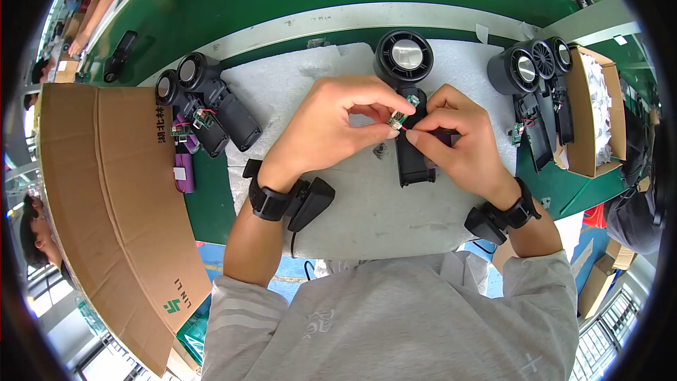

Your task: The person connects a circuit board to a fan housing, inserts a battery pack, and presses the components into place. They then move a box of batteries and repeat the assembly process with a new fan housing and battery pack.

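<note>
My left hand pinches a small green circuit board between thumb and fingertips. Close against it, my right hand is closed, its thumb and forefinger at a thin red wire by the board's lower edge. Below the board lies a black handheld fan, its round head pointing away from me and its handle toward me. Something purple, partly hidden by my right fingers, shows at the handle. A white foam sheet lies under all of this.
Several similar fans with exposed boards lie at the left, near a purple battery cell. More fans stand at the right beside an open carton of white pieces. A large cardboard sheet rises at the left. Another person's arm shows far left.
</note>
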Demonstrator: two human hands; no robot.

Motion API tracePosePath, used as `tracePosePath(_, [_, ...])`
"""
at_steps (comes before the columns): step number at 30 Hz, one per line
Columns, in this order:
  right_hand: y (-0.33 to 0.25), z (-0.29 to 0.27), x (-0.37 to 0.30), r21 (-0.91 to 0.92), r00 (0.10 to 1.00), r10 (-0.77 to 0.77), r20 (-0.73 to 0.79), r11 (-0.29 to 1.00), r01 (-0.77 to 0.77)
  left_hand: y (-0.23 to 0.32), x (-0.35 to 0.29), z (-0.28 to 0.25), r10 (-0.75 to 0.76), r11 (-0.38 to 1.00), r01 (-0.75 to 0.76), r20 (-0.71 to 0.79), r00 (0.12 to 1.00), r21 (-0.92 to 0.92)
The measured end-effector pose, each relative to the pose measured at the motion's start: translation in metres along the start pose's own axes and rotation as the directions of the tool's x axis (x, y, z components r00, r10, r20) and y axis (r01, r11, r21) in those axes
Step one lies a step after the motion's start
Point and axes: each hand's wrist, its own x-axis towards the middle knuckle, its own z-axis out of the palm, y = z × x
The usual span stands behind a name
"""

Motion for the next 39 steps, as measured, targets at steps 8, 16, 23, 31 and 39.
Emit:
tracePosePath(8, [0.001, 0.004, 0.000, -0.070, 0.983, -0.168, -0.068, 0.984, 0.163, 0.006, 0.002, 0.005, 0.136, 0.980, -0.123, -0.071, 0.988, 0.156])
tracePosePath(16, [-0.002, 0.010, -0.002, 0.249, 0.976, 0.153, -0.157, 0.962, -0.111, 0.010, 0.003, 0.013, 0.175, 0.958, -0.128, -0.167, 0.970, 0.256])
tracePosePath(23, [-0.005, 0.011, 0.003, -0.042, 0.988, 0.004, -0.156, 0.999, -0.011, 0.003, 0.002, 0.015, 0.187, 0.955, -0.127, -0.216, 0.958, 0.267])
tracePosePath(31, [0.001, 0.014, 0.004, -0.066, 0.982, -0.026, -0.187, 0.998, 0.014, 0.005, -0.001, 0.008, 0.187, 0.940, -0.119, -0.190, 0.964, 0.320])
tracePosePath(39, [-0.004, 0.015, 0.006, -0.063, 0.973, -0.062, -0.224, 0.997, 0.049, 0.003, -0.003, 0.009, 0.203, 0.924, -0.119, -0.203, 0.958, 0.363])
